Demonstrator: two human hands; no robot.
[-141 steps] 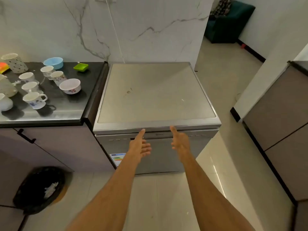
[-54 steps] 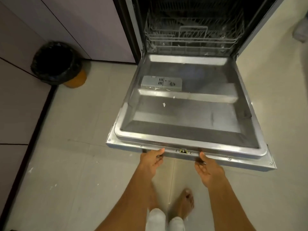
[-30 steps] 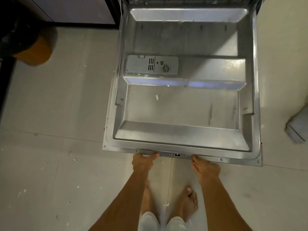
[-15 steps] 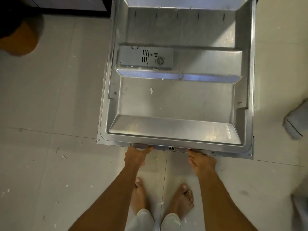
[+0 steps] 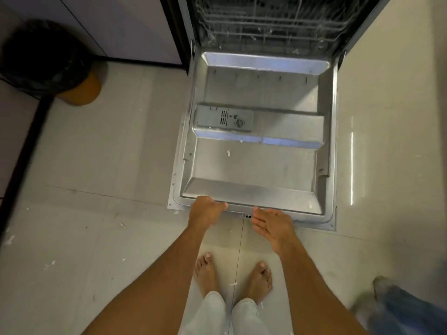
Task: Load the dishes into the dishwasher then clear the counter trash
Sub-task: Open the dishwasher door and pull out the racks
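The dishwasher door [image 5: 254, 165] is lying folded down flat. The left hand [image 5: 208, 210] is curling over its near rim, though a firm grip cannot be told. The right hand [image 5: 271, 223] is hovering beside the rim, fingers straight, holding nothing.

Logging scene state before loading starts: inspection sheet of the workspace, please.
Surface: tiled floor, white scraps scattered.
Job's things: dishwasher door down flat; rack inside, no dishes seen.
Clutter: white scrap on the door.
Grippers: left hand on the door's front edge, grip unclear; right hand open, palm up, beside the edge.
Cables: nothing seen.
Surroundings: black-lined bin at left by cabinets; blurred blue-grey thing at right.
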